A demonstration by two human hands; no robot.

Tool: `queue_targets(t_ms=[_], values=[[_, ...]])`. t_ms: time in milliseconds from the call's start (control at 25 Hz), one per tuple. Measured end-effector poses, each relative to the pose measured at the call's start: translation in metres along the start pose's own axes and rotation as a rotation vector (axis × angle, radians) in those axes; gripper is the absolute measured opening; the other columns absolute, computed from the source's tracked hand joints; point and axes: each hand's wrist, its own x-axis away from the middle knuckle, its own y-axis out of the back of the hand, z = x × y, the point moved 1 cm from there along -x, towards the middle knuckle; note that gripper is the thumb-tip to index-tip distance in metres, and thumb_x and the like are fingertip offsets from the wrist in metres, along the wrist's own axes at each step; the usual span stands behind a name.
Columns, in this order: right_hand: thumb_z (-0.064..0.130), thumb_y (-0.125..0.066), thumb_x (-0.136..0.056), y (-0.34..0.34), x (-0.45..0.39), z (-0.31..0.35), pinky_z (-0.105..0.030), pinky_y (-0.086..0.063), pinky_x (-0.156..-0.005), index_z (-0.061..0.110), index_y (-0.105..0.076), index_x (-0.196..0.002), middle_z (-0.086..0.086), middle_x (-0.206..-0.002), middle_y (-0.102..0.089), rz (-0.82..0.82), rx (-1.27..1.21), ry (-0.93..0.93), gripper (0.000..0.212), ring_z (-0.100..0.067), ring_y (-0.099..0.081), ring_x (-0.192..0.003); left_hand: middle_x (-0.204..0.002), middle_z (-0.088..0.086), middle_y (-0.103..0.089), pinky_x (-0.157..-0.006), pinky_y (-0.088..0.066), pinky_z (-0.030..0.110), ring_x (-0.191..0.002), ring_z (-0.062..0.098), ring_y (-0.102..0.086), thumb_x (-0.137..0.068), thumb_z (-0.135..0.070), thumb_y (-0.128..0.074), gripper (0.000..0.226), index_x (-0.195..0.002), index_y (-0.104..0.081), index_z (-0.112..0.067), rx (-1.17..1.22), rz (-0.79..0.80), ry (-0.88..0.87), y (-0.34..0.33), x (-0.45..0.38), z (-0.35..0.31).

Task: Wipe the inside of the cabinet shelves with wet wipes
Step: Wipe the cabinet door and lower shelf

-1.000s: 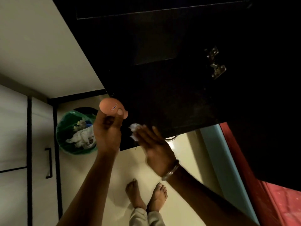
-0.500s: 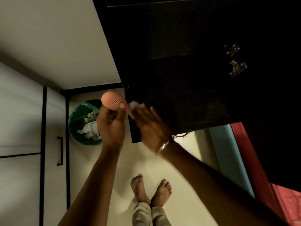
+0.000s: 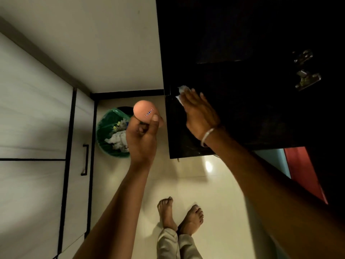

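My right hand (image 3: 199, 113) lies flat with straight fingers on a white wet wipe (image 3: 182, 92) and presses it against the dark cabinet shelf (image 3: 233, 113), near the shelf's left edge. Most of the wipe is hidden under my fingers. My left hand (image 3: 142, 139) is raised left of the shelf and grips a round pinkish object (image 3: 144, 111) with a small blue label, thumb over its front. The cabinet's inside is very dark.
A bin with a green liner (image 3: 108, 135), holding crumpled white wipes, stands on the cream floor below my left hand. White cupboard doors with a black handle (image 3: 85, 159) run along the left. A metal hinge (image 3: 306, 79) shows at the right. My bare feet (image 3: 179, 215) are below.
My right hand has slid the wipe up and right along the dark shelf. The left hand keeps its grip on the pinkish object; the view has shifted.
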Motion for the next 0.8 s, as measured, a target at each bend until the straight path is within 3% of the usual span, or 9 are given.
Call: queue_targets(t_ms=[80, 160, 280, 360, 440, 520, 640, 720, 800], values=[[0.008, -0.042, -0.091, -0.014, -0.012, 0.041, -0.041, -0.009, -0.123, 0.01, -0.026, -0.152, -0.013, -0.16, -0.02, -0.012, 0.039, -0.067, 0.063, -0.029, -0.015, -0.149, -0.08, -0.016, -0.07, -0.075, -0.052, 0.034, -0.079, 0.004, -0.065, -0.094, -0.023, -0.063, 0.004, -0.093, -0.066, -0.021, 0.017, -0.004, -0.021, 0.001, -0.001, -0.001], [0.011, -0.034, -0.09, -0.023, 0.011, 0.054, -0.04, -0.007, -0.123, 0.009, -0.026, -0.152, -0.014, -0.16, -0.019, 0.041, 0.136, 0.08, 0.062, -0.029, -0.014, -0.149, -0.082, -0.016, -0.072, -0.079, -0.053, 0.034, -0.082, 0.005, -0.066, -0.094, -0.019, -0.063, 0.012, -0.09, -0.067, -0.029, 0.056, -0.023, -0.021, 0.002, -0.001, -0.003], [0.007, -0.045, -0.087, -0.012, 0.025, 0.039, -0.039, -0.009, -0.123, 0.009, -0.027, -0.152, -0.011, -0.16, -0.018, 0.14, 0.113, 0.248, 0.067, -0.027, -0.014, -0.149, -0.086, -0.019, -0.073, -0.085, -0.055, 0.038, -0.086, 0.002, -0.068, -0.094, -0.021, -0.065, 0.02, -0.088, -0.07, -0.039, 0.039, -0.041, -0.003, 0.003, -0.003, -0.007], [0.007, -0.047, -0.09, -0.012, 0.0, 0.039, -0.038, -0.009, -0.123, 0.009, -0.024, -0.153, -0.01, -0.162, -0.015, 0.067, 0.106, 0.19, 0.067, -0.025, -0.013, -0.15, -0.087, -0.018, -0.073, -0.085, -0.056, 0.044, -0.088, 0.005, -0.068, -0.092, -0.029, -0.065, 0.012, -0.09, -0.07, -0.04, 0.021, -0.04, -0.005, 0.001, -0.003, -0.005], [0.009, -0.053, -0.084, -0.014, 0.0, 0.051, -0.041, -0.024, -0.12, 0.005, -0.041, -0.145, -0.015, -0.154, -0.034, -0.021, 0.086, 0.069, 0.062, -0.029, -0.031, -0.144, -0.088, -0.017, -0.073, -0.085, -0.056, 0.047, -0.089, 0.009, -0.068, -0.092, -0.031, -0.064, 0.009, -0.092, -0.069, -0.038, 0.012, -0.036, -0.02, 0.0, -0.003, -0.004], [0.015, -0.049, -0.077, -0.023, 0.04, 0.056, -0.044, -0.034, -0.114, 0.005, -0.052, -0.138, -0.015, -0.147, -0.046, 0.013, 0.04, 0.078, 0.061, -0.03, -0.04, -0.139, -0.087, -0.019, -0.073, -0.085, -0.056, 0.043, -0.088, 0.005, -0.068, -0.095, -0.022, -0.064, 0.024, -0.089, -0.07, -0.045, 0.01, -0.045, -0.018, 0.0, -0.003, -0.005], [0.016, -0.05, -0.078, -0.02, 0.095, 0.047, -0.044, -0.024, -0.119, 0.01, -0.037, -0.148, -0.012, -0.155, -0.032, 0.142, 0.058, 0.222, 0.071, -0.028, -0.027, -0.146, -0.082, -0.022, -0.072, -0.083, -0.054, 0.034, -0.083, -0.002, -0.066, -0.097, -0.01, -0.062, 0.034, -0.085, -0.071, -0.04, 0.032, -0.057, -0.006, 0.003, -0.002, -0.008], [0.014, -0.051, -0.082, -0.012, 0.052, 0.035, -0.046, -0.013, -0.122, 0.012, -0.023, -0.154, -0.011, -0.161, -0.018, 0.121, 0.135, 0.145, 0.078, -0.028, -0.014, -0.149, -0.081, -0.021, -0.072, -0.081, -0.053, 0.035, -0.081, -0.002, -0.066, -0.096, -0.011, -0.062, 0.028, -0.085, -0.068, -0.035, 0.028, -0.053, -0.007, 0.003, 0.0, -0.008], [0.011, -0.052, -0.083, -0.001, -0.006, 0.024, -0.047, -0.011, -0.121, 0.011, -0.025, -0.153, -0.012, -0.161, -0.02, 0.024, 0.106, -0.045, 0.075, -0.031, -0.015, -0.149, -0.083, -0.02, -0.072, -0.08, -0.055, 0.042, -0.082, 0.002, -0.067, -0.096, -0.017, -0.062, 0.022, -0.087, -0.068, -0.036, -0.013, -0.041, -0.007, 0.003, 0.003, -0.008]])
